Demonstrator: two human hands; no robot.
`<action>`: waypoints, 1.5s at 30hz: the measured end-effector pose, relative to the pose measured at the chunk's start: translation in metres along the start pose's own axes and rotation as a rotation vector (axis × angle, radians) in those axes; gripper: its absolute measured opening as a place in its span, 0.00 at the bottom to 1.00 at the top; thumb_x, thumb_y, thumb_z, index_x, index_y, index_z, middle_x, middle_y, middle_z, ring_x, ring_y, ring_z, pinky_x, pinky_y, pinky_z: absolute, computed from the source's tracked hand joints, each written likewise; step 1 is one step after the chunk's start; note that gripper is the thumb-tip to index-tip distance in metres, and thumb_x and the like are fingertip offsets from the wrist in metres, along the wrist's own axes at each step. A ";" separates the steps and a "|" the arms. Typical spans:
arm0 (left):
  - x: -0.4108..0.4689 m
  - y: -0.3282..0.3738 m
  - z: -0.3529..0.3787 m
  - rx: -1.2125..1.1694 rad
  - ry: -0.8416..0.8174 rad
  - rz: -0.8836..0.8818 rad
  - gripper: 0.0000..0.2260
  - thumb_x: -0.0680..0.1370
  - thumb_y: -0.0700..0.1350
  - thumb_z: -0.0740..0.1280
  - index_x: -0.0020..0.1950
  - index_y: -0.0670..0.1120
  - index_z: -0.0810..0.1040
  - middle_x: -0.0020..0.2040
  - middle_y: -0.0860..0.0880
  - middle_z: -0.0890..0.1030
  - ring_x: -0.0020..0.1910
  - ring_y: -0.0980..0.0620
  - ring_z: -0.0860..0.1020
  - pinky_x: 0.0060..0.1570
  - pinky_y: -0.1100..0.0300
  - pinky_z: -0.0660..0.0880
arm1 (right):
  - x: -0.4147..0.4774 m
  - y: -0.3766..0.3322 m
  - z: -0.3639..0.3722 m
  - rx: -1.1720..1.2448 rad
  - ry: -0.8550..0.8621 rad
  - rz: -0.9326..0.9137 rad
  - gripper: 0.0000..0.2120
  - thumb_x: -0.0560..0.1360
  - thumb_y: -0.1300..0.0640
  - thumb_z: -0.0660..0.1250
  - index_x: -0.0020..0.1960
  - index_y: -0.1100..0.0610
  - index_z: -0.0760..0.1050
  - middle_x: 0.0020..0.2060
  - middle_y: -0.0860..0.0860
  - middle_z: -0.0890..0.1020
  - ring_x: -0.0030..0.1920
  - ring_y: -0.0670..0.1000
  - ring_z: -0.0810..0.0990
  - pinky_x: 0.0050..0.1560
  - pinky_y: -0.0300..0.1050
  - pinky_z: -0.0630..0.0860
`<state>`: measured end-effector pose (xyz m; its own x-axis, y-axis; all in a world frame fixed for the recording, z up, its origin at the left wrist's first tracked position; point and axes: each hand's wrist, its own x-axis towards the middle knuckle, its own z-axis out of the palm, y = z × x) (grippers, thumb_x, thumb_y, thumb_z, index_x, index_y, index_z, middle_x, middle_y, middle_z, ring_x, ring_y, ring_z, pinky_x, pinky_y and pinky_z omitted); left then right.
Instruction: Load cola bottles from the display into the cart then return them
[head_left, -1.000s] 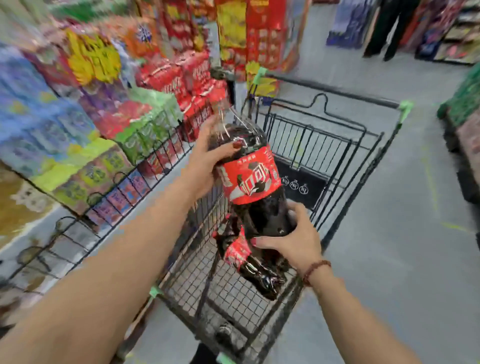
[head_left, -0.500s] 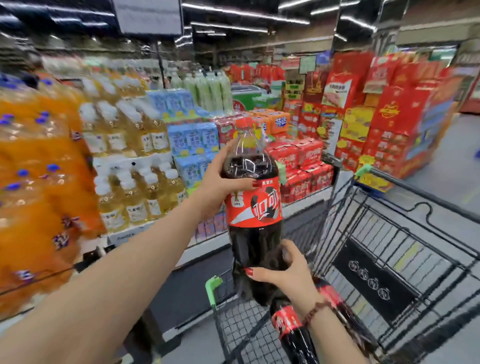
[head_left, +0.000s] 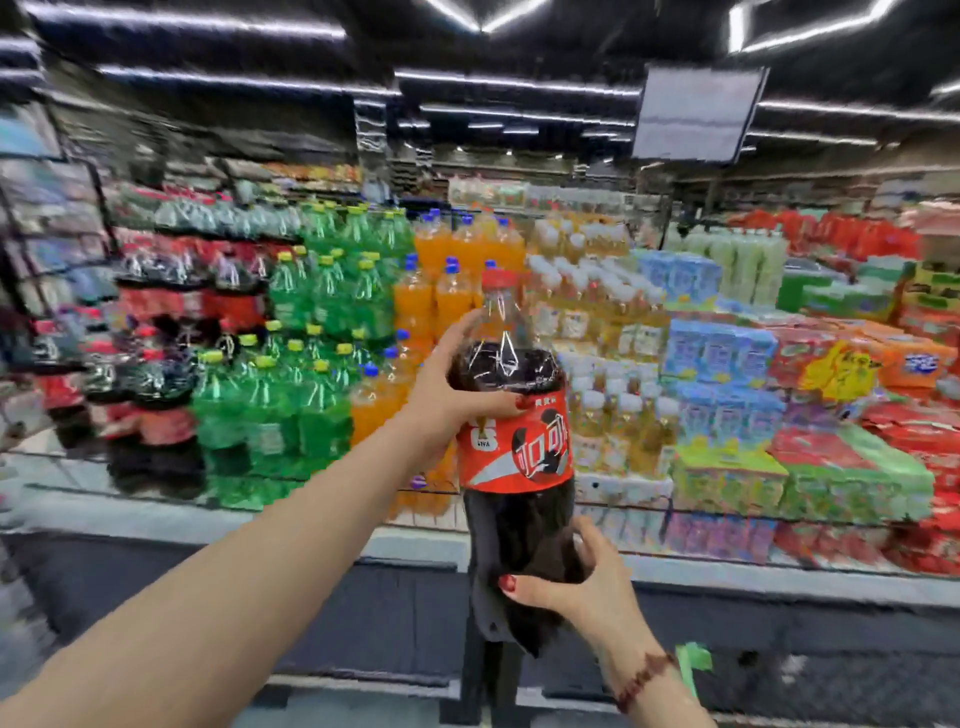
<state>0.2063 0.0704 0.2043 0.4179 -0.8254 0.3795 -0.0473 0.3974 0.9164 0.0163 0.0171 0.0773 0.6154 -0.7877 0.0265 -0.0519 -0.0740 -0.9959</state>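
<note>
Before the drinks display (head_left: 156, 519), a person holds a large cola bottle (head_left: 517, 457) upright in the air with both hands. The left hand (head_left: 441, 400) wraps round the shoulder just above the red label, thumb across the front. The right hand (head_left: 582, 587) grips the dark body near the base, fingers curled round it. The bottle touches nothing else and sits level with the orange drinks (head_left: 431, 301). The other cola bottles (head_left: 156, 400) stand well to the left, past the green bottles (head_left: 291, 410), so this one is probably meant for that stack. The risk lies in the reach: a full bottle is likely heavy, and carried far to the left it could slip from the upper grip, where the plastic tapers. Set down carelessly among packed neighbours, it could topple one or land askew on their caps. Blur hides any free slot.
</note>
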 end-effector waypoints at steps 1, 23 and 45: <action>-0.006 0.006 -0.027 0.018 0.028 0.014 0.49 0.52 0.42 0.80 0.72 0.57 0.68 0.65 0.42 0.77 0.58 0.41 0.80 0.54 0.46 0.79 | 0.003 -0.006 0.026 0.003 -0.041 -0.002 0.39 0.45 0.53 0.86 0.54 0.53 0.76 0.50 0.47 0.84 0.49 0.44 0.83 0.48 0.41 0.80; -0.130 0.069 -0.482 0.228 0.745 0.085 0.48 0.54 0.42 0.79 0.73 0.54 0.67 0.68 0.44 0.75 0.60 0.43 0.79 0.53 0.49 0.80 | 0.119 -0.018 0.494 0.009 -0.763 -0.087 0.34 0.46 0.60 0.83 0.51 0.59 0.78 0.45 0.52 0.86 0.46 0.48 0.84 0.44 0.38 0.77; -0.028 0.050 -0.766 0.402 0.920 0.113 0.44 0.54 0.40 0.80 0.67 0.59 0.72 0.65 0.46 0.78 0.58 0.45 0.81 0.53 0.48 0.79 | 0.317 -0.014 0.772 -0.039 -0.998 -0.041 0.30 0.52 0.61 0.83 0.53 0.59 0.78 0.48 0.51 0.85 0.51 0.50 0.83 0.52 0.47 0.80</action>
<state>0.8867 0.4205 0.1420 0.9215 -0.0944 0.3766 -0.3609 0.1495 0.9205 0.8191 0.2410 0.0332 0.9952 0.0888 -0.0413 -0.0302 -0.1236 -0.9919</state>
